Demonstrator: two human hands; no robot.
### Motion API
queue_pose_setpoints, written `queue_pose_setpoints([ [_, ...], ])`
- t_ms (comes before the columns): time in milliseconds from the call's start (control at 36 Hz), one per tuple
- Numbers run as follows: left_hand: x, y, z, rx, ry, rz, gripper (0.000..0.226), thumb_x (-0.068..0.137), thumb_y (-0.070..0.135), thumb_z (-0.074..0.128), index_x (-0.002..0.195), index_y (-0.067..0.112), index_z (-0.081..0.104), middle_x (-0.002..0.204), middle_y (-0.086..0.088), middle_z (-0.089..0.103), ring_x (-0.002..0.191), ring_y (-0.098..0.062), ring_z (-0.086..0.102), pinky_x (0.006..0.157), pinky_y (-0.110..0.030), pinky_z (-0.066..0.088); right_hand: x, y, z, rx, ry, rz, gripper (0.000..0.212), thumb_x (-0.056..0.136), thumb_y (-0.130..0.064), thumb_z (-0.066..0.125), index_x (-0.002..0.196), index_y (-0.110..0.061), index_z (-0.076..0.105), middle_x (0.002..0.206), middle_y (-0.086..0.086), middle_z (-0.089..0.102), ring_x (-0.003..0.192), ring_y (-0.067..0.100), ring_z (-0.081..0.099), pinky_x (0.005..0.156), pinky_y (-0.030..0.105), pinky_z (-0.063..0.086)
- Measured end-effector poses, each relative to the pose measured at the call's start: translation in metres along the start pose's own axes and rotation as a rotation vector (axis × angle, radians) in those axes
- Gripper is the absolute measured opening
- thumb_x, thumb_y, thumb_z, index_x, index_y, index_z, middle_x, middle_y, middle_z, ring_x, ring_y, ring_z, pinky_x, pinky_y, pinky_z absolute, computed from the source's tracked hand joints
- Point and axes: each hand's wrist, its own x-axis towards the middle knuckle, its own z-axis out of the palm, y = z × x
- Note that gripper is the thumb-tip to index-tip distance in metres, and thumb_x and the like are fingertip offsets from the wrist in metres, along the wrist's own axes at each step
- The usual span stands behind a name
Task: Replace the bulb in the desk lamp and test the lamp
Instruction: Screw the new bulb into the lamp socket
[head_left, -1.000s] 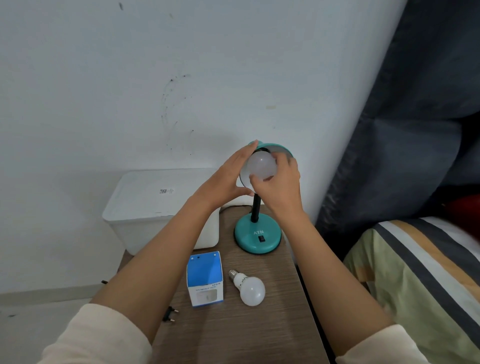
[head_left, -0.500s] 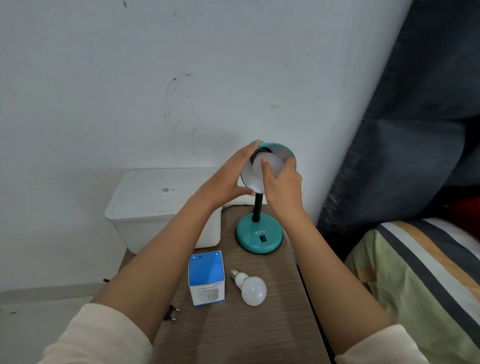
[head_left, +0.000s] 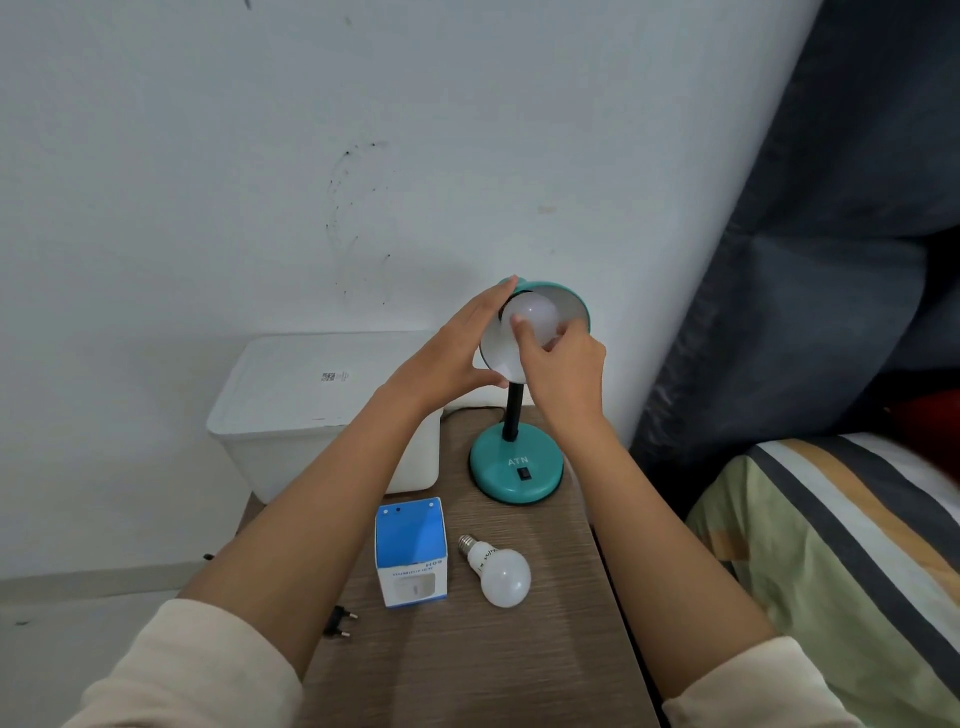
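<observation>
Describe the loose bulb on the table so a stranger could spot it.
Find the wooden table beside the bed, then the teal desk lamp on it. Nearer the camera, right of the blue-and-white box, the loose bulb lies on its side. Unlike the bulb in the lamp shade, no hand touches it.

bulb (head_left: 535, 314) screw base and socket hidden, sunk in the shade (head_left: 571, 306) with right hand (head_left: 563, 364) across the front. left hand (head_left: 447, 358) covers the shade's left rim. plug (head_left: 340, 621) cord lost behind left forearm. box (head_left: 410, 551) print, bin (head_left: 322, 415) label: too small to read. counter (head_left: 519, 649) and bed (head_left: 857, 545) cut off at frame edges.
</observation>
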Motion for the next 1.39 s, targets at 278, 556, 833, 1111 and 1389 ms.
queue_pose_setpoints([
  [278,0.001,0.003,0.002,-0.006,-0.001,0.010,0.100,0.071,0.009,0.078,0.147,0.022,0.014,0.152,0.005,0.023,0.128,0.009,0.019,0.101,0.003,0.016,-0.006,-0.003,-0.003,-0.073,-0.013,-0.194,0.044,0.094,-0.034,0.048,0.135,-0.020,0.041,0.127,0.011,0.041,0.102,0.024,0.053,0.081,0.025,0.037],
  [556,0.001,-0.002,0.001,-0.010,0.007,0.000,0.103,0.068,0.008,0.080,0.147,0.022,0.015,0.149,0.011,0.024,0.134,0.001,0.022,0.105,-0.002,0.017,0.004,0.004,-0.001,-0.088,0.004,-0.195,0.050,0.078,-0.028,0.067,0.122,-0.014,0.049,0.117,0.011,0.059,0.103,0.028,0.058,0.085,0.032,0.048],
  [833,0.000,-0.001,-0.001,-0.004,-0.002,-0.009,0.102,0.070,0.010,0.079,0.147,0.024,0.013,0.149,0.010,0.024,0.129,0.008,0.020,0.102,0.002,0.017,0.011,0.007,0.003,-0.073,-0.062,0.095,0.065,0.076,-0.069,0.046,0.071,-0.004,0.056,0.084,0.021,0.066,0.076,0.032,0.067,0.062,0.038,0.051],
  [1111,0.000,0.002,0.002,0.001,0.002,0.024,0.100,0.071,0.012,0.079,0.147,0.021,0.015,0.153,0.002,0.025,0.136,-0.002,0.023,0.109,-0.008,0.019,-0.001,0.007,-0.002,-0.046,-0.087,-0.129,0.060,0.077,-0.024,0.069,0.130,-0.018,0.042,0.127,0.010,0.044,0.105,0.017,0.046,0.075,0.021,0.041],
  [1389,0.001,0.001,0.000,0.009,-0.004,-0.005,0.102,0.071,0.007,0.078,0.147,0.021,0.013,0.154,0.003,0.022,0.131,0.005,0.019,0.101,0.004,0.013,0.004,0.000,-0.006,0.022,-0.060,-0.023,0.051,0.080,-0.041,0.068,0.114,-0.006,0.053,0.101,0.011,0.063,0.087,0.023,0.060,0.065,0.024,0.045],
])
